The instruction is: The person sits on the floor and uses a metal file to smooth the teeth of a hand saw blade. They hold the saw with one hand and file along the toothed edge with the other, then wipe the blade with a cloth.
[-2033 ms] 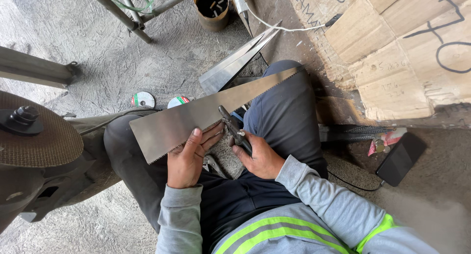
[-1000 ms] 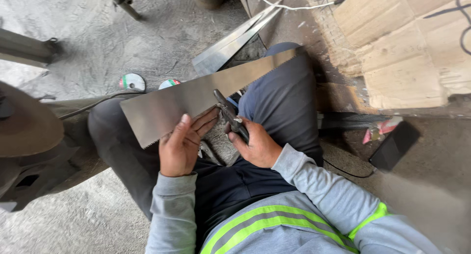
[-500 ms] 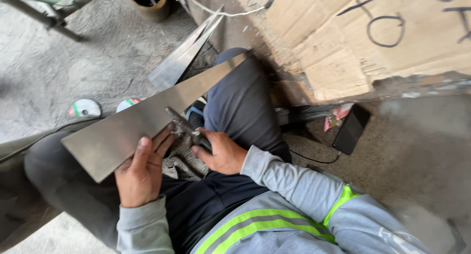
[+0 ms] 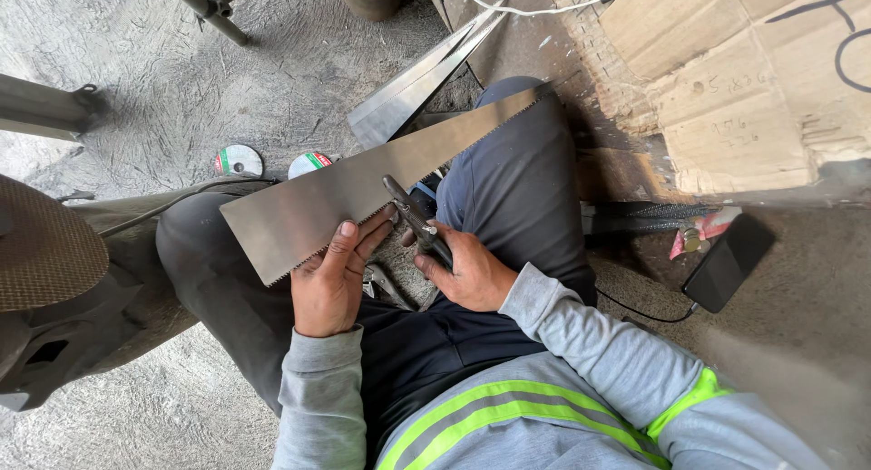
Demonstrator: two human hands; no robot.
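Steel in a long toothed saw blade (image 4: 363, 184) is laid slantwise across the lap of a seated person in dark trousers. Beyond the blade, a second pointed blade (image 4: 422, 75) is seen on the concrete floor (image 4: 136, 53), and two small discs (image 4: 238, 160) lie just past its wide end. On the blade's near edge the left hand (image 4: 331, 284) is pressed, fingers spread flat. Beside it, the right hand (image 4: 463, 270) is clamped on dark pliers (image 4: 413, 211), whose tip touches the blade's toothed edge.
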